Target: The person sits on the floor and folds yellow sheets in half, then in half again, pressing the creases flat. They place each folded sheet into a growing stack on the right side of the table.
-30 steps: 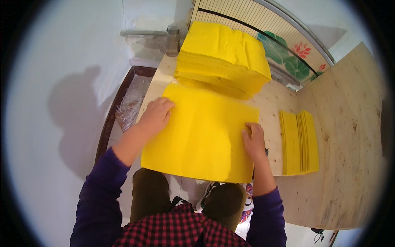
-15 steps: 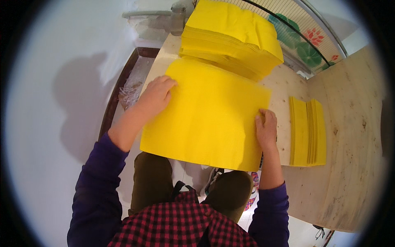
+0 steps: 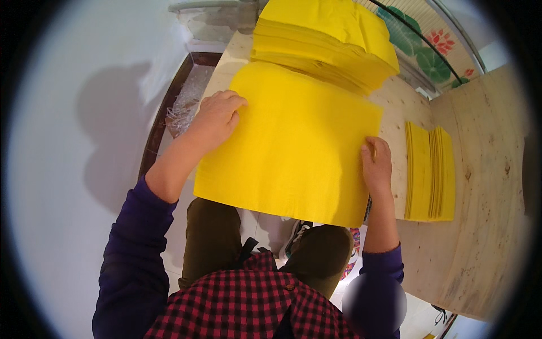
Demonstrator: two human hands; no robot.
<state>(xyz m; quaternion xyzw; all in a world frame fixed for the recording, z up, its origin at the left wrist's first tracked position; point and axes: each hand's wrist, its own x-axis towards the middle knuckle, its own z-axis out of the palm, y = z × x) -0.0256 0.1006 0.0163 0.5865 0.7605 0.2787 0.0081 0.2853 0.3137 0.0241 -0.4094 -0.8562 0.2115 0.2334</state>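
A broad yellow sheet of felt-like fabric (image 3: 291, 147) spreads in front of me, its near edge hanging above my knees. At its upper left edge, my left hand (image 3: 218, 117) is closed with the fingertips over the border. My right hand (image 3: 377, 163) pinches the right edge, thumb and fingers curled together. Just beyond the sheet rises a thick stack of yellow fabric (image 3: 322, 48), its top layer wrinkled. On the right lies a smaller pile of folded yellow pieces (image 3: 430, 175), apart from my right hand.
A pale wooden tabletop (image 3: 398, 99) lies under the fabric, and a wooden panel (image 3: 480, 175) stands along the right. Behind is a slatted screen painted with flowers (image 3: 437, 42). Crumpled clear plastic (image 3: 183, 110) lies beside the white wall (image 3: 51, 169) on the left.
The whole view has shifted slightly, so the table and fabric sit higher and a little further right. Both hands remain on the same edges of the sheet.
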